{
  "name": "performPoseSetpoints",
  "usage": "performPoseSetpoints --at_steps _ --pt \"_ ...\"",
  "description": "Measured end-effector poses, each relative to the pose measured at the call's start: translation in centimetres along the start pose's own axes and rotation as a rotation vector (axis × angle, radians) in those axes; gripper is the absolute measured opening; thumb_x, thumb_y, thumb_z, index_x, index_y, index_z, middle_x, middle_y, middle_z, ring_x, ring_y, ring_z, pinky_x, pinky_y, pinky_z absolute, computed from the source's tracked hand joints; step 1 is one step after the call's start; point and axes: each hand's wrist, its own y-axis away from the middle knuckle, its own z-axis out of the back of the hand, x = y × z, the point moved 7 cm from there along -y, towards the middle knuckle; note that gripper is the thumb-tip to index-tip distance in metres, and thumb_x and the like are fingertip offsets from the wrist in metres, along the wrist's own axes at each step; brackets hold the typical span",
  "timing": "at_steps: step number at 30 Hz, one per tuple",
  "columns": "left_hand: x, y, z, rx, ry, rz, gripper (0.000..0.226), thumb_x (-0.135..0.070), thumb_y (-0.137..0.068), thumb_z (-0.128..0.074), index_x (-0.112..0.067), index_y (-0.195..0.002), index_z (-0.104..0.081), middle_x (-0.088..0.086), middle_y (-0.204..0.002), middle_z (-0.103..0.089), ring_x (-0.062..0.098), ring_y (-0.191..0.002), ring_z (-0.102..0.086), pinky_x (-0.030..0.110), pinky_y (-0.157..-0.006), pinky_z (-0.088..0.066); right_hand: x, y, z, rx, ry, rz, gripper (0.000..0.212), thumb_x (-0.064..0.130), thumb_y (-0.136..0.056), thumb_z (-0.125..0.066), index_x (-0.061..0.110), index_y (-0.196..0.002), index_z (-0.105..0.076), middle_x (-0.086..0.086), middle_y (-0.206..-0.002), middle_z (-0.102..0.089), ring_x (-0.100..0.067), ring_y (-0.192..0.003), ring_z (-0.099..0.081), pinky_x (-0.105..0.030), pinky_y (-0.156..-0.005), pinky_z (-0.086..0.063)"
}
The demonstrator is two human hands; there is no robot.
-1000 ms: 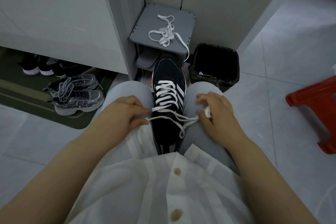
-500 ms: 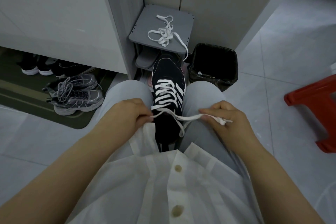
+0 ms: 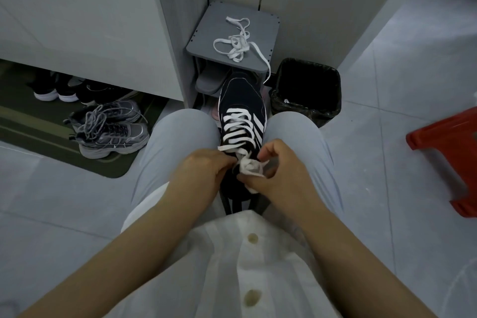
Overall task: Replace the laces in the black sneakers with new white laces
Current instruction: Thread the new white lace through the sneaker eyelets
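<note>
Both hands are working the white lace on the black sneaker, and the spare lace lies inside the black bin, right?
Not quite: the head view shows the spare lace on top of the grey shelf, not inside the black bin.

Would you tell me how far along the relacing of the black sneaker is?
Done: the white lace crosses the black sneaker up to the hands. In hand: the left hand and right hand pinch the lace ends, apparently tying them. Left: finishing that tie, and the spare lace on the grey stand likely awaits a second sneaker.
</note>
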Motion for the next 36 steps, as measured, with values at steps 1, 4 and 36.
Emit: performPoseSetpoints --at_steps 1,4,36 --pt "0.2 0.2 0.2 -0.025 0.040 0.029 0.025 -0.014 -0.078 -0.051 -0.008 -0.084 -0.074 0.009 -0.074 -0.072 0.015 -0.069 -0.060 0.021 -0.072 -0.040 -0.2 -0.1 0.4 -0.012 0.013 -0.009 0.033 0.026 -0.067 -0.081 0.022 -0.077 -0.050 0.006 -0.067 -0.050 0.000 -0.050 -0.045 -0.011 -0.049 -0.037" --pt "1.0 0.7 1.9 -0.146 0.245 0.162 0.031 -0.026 -0.089 -0.048 -0.012 -0.107 -0.068 -0.001 -0.095 -0.069 0.009 -0.087 -0.059 0.012 -0.079 -0.042 -0.5 -0.5 0.6 -0.068 0.088 0.028 0.024 0.023 -0.069 -0.081 0.018 -0.070 -0.057 0.006 -0.069 -0.055 0.000 -0.054 -0.050 -0.010 -0.054 -0.039" --pt "0.8 0.4 1.3 0.006 -0.001 -0.019 0.030 -0.034 -0.082 -0.049 -0.013 -0.089 -0.069 0.001 -0.087 -0.069 0.014 -0.081 -0.058 0.017 -0.079 -0.036 0.0 0.1 -3.7 0.165 0.186 0.213 0.011 0.020 -0.082 -0.069 0.013 -0.090 -0.074 -0.002 -0.085 -0.071 -0.011 -0.077 -0.065 -0.019 -0.073 -0.049"
